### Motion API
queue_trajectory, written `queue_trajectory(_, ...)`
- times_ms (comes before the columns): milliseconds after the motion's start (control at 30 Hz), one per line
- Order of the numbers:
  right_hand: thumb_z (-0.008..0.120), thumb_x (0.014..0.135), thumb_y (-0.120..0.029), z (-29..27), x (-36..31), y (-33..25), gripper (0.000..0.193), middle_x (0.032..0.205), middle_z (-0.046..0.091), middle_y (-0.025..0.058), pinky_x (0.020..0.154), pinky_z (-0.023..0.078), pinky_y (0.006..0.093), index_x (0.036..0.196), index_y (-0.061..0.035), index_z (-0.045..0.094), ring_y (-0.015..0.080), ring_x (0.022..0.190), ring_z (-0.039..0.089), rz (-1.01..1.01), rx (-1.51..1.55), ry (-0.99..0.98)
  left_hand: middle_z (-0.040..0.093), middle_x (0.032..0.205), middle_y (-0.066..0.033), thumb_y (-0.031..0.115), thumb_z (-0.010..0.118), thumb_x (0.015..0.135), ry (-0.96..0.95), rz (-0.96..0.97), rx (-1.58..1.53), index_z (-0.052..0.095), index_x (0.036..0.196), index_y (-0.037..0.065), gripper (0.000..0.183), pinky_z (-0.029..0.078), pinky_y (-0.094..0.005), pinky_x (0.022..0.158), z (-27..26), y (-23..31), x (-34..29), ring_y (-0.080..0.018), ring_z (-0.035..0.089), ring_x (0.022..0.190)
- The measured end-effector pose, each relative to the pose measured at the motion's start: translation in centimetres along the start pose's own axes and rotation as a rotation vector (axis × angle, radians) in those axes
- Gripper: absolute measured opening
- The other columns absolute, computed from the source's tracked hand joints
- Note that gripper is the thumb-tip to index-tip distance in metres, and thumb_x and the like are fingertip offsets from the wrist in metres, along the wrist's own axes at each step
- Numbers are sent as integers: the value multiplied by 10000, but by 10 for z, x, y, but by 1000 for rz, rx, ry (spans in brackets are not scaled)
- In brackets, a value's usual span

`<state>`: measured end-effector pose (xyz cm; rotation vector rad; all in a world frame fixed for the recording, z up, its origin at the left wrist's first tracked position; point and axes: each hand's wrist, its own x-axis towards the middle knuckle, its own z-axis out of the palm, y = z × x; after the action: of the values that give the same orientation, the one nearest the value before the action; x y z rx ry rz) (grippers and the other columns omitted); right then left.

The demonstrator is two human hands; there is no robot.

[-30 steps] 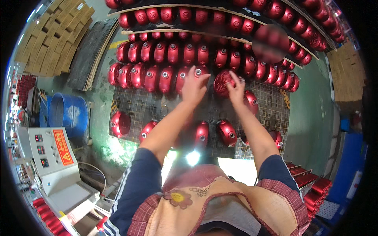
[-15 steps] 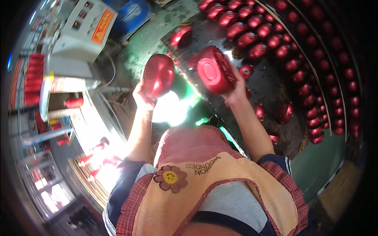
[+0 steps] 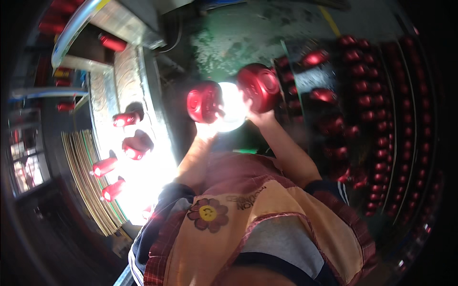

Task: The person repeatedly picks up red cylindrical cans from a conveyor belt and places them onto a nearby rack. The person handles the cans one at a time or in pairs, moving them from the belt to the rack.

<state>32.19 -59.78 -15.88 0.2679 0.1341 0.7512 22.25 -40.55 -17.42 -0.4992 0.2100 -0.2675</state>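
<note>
Out in front of my body I hold two shiny red bottles, one in each hand. My left hand [image 3: 207, 129] grips the left red bottle [image 3: 202, 105] from below, and its ringed round end faces me. In my right hand [image 3: 262, 117] is the right red bottle [image 3: 260, 78], tilted, with its round end turned up and to the right. A small gap filled with bright glare separates the two bottles. That glare washes out some of my fingers. The bottles' necks are hidden.
To my left, a brightly lit bench [image 3: 160, 162] carries several red bottles [image 3: 126, 119]. Beside it stands a stack of thin sheets [image 3: 90, 183]. Rows of red bottles [image 3: 369, 100] fill the right side, with loose ones on a dark wet surface [image 3: 307, 78]. Green stained floor [image 3: 229, 43] lies ahead.
My view has turned left, bringing the lit bench nearer the middle. Both hands have come closer together. The left bottle's ringed end now shows, where its side showed before.
</note>
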Motion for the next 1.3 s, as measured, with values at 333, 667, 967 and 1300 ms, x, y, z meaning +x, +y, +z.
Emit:
queue_trajectory(333,707,845,-439,-9,18,23,721,1521,390,159,940,511,426,1463,-161,462,310,1291,477,384,96,122,409,1430,-288,550,553,921,-154,-42,-29,384,1493,100,747,546,-501,865,-9,27,-53,-409,559,1116)
queue_trajectory(667,463,1025,-272,20,40,71,491,1461,479,141,1140,371,473,1465,-59,412,327,1334,471,120,-887,30,496,1424,-213,257,613,904,274,947,966,383,1481,15,667,426,-430,1092,76,-44,-259,-298,515,1291)
queue_trajectory(967,773,788,-28,20,88,316,525,1333,563,119,1055,428,345,1292,-32,622,233,1211,548,-79,-1969,-597,585,1340,-147,211,735,791,766,1448,1322,452,1447,-23,752,410,-371,1071,118,-97,-484,-230,547,1225)
queue_trajectory(1300,801,726,-19,-129,196,418,431,1412,474,153,1042,452,378,1137,-132,737,305,1226,546,9,-2448,-1115,564,1293,-174,-41,787,611,1315,1468,1781,757,1119,175,553,452,-393,1007,55,21,-461,-338,536,1200)
